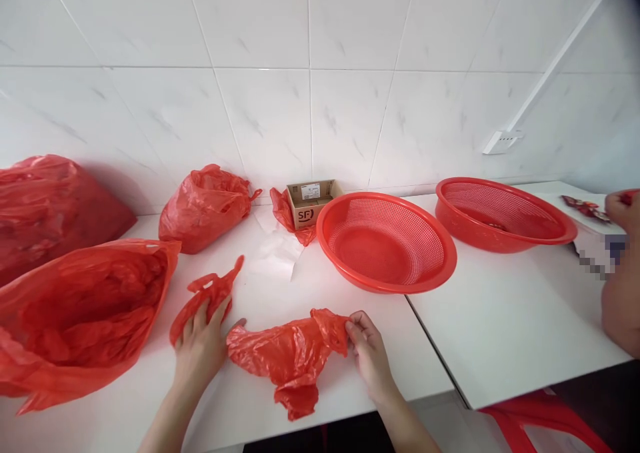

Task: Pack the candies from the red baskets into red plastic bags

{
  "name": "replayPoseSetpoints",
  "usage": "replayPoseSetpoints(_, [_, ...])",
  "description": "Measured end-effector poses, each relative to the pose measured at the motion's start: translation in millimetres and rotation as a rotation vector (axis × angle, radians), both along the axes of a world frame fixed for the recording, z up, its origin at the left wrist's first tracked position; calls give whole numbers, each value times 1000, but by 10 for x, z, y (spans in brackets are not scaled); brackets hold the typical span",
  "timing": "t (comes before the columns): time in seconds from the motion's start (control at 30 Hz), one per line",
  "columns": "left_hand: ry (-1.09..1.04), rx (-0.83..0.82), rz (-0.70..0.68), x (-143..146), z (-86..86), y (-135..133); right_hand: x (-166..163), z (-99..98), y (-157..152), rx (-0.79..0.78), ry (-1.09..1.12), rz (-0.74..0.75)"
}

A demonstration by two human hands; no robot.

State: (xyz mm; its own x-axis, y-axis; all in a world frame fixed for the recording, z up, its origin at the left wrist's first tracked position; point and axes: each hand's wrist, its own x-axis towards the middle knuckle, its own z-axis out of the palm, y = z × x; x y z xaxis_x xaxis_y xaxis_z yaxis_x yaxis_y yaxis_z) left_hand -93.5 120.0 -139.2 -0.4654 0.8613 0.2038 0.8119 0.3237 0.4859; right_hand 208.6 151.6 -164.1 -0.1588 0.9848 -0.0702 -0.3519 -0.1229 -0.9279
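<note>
My left hand [201, 346] lies over a bundled red plastic bag [205, 293]. Its fingers are spread on the bag and its thumb points off to the right, apart from it. A pinch of my right hand [369, 353] holds the corner of a crumpled red plastic bag [290, 353]. That bag stretches across the table toward my left thumb, and what is inside it, if anything, cannot be made out. Left of my left hand stands a large open red plastic bag [145, 326] with crumpled red plastic inside.
Two red perforated baskets [340, 270] [505, 240] stand to the right. A small cardboard box [314, 206] sits by the wall. Filled red bags [193, 213] [65, 200] are at the back left. Another person's arm [623, 300] reaches in at right, near small packets [585, 208]. A table seam [435, 346] runs between two tabletops.
</note>
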Motion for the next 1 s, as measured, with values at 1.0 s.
replayPoseSetpoints(1.0, [-205, -50, -545, 943, -91, -162, 43, 156, -85, 109, -164, 123])
